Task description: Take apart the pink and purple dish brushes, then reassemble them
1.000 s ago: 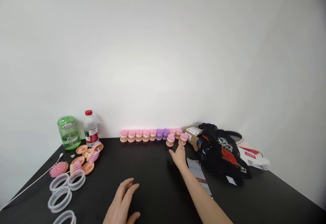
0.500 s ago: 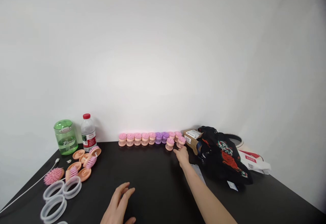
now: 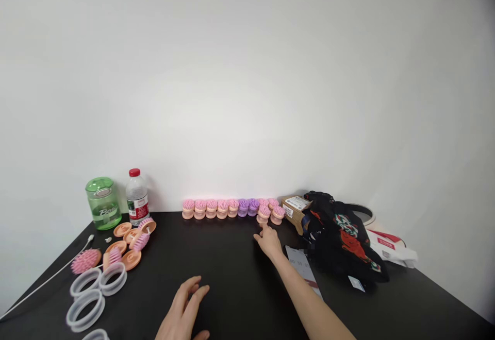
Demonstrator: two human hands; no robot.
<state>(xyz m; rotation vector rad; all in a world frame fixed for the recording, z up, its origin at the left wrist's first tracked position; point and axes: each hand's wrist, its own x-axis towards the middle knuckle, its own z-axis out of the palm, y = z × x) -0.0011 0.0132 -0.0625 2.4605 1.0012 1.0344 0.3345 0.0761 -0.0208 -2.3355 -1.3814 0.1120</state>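
Note:
My right hand [image 3: 269, 242] reaches toward the far side of the table with its fingers apart. One fingertip is at the base of a pink-bristled scalp brush [image 3: 263, 214], appearing to touch it. Beside that brush stands another pink scalp brush [image 3: 277, 215]. Behind them runs a row of scalp brushes along the wall, with pink bristles [image 3: 211, 208] and purple bristles [image 3: 243, 207]. At the near edge of view, my left hand [image 3: 181, 309] hovers over the black table [image 3: 224, 257], fingers spread and nothing in it.
On the left are loose peach brush parts [image 3: 131, 259], a pink bristle head [image 3: 85, 261], clear rings [image 3: 85, 310], a white cable [image 3: 46, 281], a green canister [image 3: 103, 204] and a water bottle [image 3: 137, 198]. To the right lie a cardboard box [image 3: 294, 212], black bag [image 3: 344, 242] and grey packet [image 3: 303, 269].
My right hand has moved from the right front brush to the left one. That brush has shifted slightly back and right, closer to the row. My left hand stays nearly still.

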